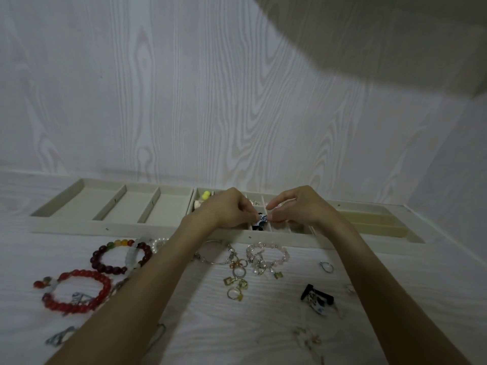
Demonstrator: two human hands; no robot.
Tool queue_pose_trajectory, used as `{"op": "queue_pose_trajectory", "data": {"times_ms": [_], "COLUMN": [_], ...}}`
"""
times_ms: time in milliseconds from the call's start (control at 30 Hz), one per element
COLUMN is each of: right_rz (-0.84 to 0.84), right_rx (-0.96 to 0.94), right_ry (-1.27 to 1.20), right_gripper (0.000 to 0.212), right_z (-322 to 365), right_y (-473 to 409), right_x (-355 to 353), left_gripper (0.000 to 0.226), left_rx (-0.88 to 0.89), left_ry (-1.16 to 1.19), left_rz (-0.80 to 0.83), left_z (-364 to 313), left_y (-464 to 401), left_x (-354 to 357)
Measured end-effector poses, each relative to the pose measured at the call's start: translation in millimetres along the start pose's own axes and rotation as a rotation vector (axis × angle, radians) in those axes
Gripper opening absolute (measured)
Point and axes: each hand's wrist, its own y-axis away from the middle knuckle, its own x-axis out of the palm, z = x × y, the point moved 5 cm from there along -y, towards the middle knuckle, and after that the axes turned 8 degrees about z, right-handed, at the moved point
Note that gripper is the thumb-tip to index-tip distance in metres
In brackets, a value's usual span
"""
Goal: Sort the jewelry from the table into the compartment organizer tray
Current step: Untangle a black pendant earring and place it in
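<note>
Bracelets (79,291) before tray (168,229)

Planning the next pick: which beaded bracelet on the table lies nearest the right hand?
The pale pink beaded bracelet, just below the tray's front rim; the red ones lie far left.

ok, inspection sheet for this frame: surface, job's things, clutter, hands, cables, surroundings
surface: pale wood-grain table.
job's things: organizer tray along the wall; red bracelet, dark bead bracelet, pink bracelet, rings and silver ring lie loose on the table.
clutter: black clip.
hands: left hand and right hand together pinch a small blue-white piece over the tray.
cables: nothing seen.
surroundings: wood-grain wall.
</note>
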Motion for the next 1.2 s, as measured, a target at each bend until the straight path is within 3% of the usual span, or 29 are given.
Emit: {"op": "queue_pose_trajectory", "data": {"times_ms": [300,467,667,767,900,967,1200], "right_rz": [-0.012,-0.017,-0.007,-0.020,-0.049,-0.029,0.126], "right_rx": [0.027,-0.025,-0.071,-0.091,-0.115,-0.119,-0.129], "right_ry": [0.233,0.345,0.348,0.272,0.299,0.337,0.693], "right_gripper": [0.020,0.008,0.009,0.009,0.008,0.010,0.048], "right_z": [4,6,1,-4,-4,1,15], "right_y": [-2,-3,-9,-11,-13,-11,0], "right_x": [0,6,16,18,21,18,6], "left_gripper": [0.014,0.015,0.011,0.007,0.047,0.054,0.042], "left_rx": [0.009,0.032,0.016,-0.013,-0.015,-0.015,0.000], "left_ry": [-0.165,-0.341,-0.328,-0.302,-0.293,-0.316,-0.452], "left_rz": [-0.045,-0.132,-0.153,-0.083,0.117,0.173,0.243], "left_z": [-6,-14,-15,-16,-12,-14,-10], "left_y": [0,1,5,7,6,7,-1], "left_x": [1,-2,-6,-12,-11,-8,2]}}
